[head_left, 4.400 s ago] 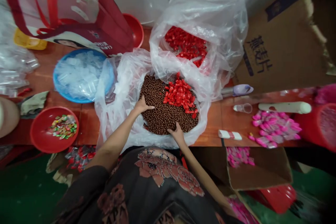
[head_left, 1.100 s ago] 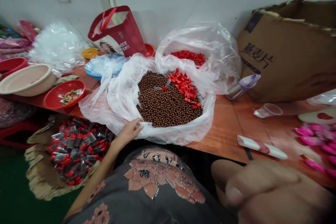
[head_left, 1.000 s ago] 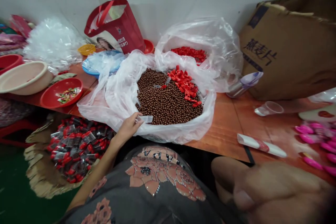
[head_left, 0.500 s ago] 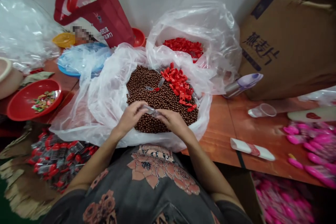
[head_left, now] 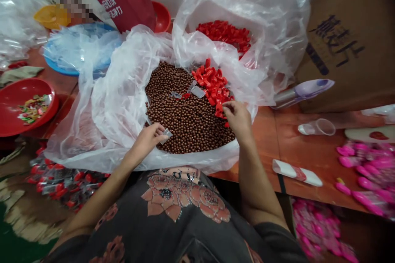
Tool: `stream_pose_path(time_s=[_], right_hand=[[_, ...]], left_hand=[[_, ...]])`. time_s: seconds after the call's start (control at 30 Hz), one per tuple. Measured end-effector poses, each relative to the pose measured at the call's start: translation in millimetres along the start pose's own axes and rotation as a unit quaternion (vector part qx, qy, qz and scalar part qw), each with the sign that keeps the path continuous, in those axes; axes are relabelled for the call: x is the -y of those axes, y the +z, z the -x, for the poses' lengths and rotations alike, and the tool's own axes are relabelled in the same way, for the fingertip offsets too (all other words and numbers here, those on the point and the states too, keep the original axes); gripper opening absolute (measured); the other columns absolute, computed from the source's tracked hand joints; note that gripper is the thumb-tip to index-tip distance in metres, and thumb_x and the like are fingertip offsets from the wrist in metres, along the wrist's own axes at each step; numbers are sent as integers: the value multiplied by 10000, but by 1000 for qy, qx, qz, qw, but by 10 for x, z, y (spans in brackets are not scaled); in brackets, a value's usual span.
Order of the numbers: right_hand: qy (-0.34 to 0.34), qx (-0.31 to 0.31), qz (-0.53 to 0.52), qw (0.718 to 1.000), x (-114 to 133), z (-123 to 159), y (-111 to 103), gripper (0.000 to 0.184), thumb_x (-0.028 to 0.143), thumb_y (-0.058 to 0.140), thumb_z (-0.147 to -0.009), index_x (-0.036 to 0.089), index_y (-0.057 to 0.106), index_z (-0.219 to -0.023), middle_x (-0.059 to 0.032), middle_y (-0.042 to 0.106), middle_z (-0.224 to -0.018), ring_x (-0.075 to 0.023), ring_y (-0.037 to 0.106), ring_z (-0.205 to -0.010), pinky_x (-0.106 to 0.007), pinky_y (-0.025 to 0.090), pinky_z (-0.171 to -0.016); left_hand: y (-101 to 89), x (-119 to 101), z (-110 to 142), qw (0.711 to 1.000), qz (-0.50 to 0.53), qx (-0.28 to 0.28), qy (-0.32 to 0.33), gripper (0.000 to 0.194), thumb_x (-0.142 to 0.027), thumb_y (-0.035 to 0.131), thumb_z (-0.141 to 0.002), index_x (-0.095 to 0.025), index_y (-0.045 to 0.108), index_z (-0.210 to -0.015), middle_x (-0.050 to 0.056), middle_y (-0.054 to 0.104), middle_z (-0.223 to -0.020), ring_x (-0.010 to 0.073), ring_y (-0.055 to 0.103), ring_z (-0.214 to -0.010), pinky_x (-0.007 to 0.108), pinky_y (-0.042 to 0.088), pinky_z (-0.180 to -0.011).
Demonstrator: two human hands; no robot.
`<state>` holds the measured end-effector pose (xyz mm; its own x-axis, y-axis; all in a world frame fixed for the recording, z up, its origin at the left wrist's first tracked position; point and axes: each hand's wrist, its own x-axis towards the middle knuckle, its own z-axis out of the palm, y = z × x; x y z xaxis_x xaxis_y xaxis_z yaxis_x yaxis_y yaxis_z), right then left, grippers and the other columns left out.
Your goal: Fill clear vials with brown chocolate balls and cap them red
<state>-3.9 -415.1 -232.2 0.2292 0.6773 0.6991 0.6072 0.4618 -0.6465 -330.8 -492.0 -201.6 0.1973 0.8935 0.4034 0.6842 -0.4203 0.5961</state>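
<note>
My left hand (head_left: 147,139) pinches a small clear plastic container (head_left: 167,134) over the near left part of a heap of small round brown balls (head_left: 191,127). The heap lies in an opened, crumpled clear plastic bag (head_left: 112,102). At the right edge of the heap, my right hand (head_left: 239,120) has thumb and fingers closed on a red plastic cap (head_left: 219,111), beside a pile of similar red caps (head_left: 211,80). Loose clear containers (head_left: 196,90) rest on the balls near the pile.
Behind stands another clear bag holding red caps (head_left: 224,33). A purple-handled scoop (head_left: 313,89) leans near a cardboard box (head_left: 345,57). To the left are a red bowl (head_left: 46,117) and a blue basin (head_left: 58,68). Filled red-capped containers (head_left: 66,181) lie lower left; pink items (head_left: 375,168) lie right.
My hands have parted. The right moved from the container to the red caps; the left drew slightly left with the container. Another clear container now lies beside the pile. The view has shifted closer.
</note>
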Motion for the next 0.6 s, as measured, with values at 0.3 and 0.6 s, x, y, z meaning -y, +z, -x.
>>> stream_pose_path(time_s=[0.3, 0.6], right_hand=[[67, 30, -8, 997, -202, 774, 103, 219, 308, 509, -865, 205, 669, -972, -111, 679, -1024, -249, 636, -912, -429, 516, -876], [67, -5, -18, 998, -333, 671, 76, 198, 261, 496, -869, 221, 651, -985, -98, 652, -1043, -242, 628, -950, -436, 521, -903]], left_hand=[[417, -11, -397, 999, -44, 6, 14, 59, -259, 704, -775, -201, 713, -779, 34, 700, -736, 187, 599, -675, 319, 432, -654], [799, -118, -649, 998, 61, 18, -1, 200, -238, 756, -749, -160, 681, -917, 23, 680, -850, 185, 609, -786, 337, 473, -803]])
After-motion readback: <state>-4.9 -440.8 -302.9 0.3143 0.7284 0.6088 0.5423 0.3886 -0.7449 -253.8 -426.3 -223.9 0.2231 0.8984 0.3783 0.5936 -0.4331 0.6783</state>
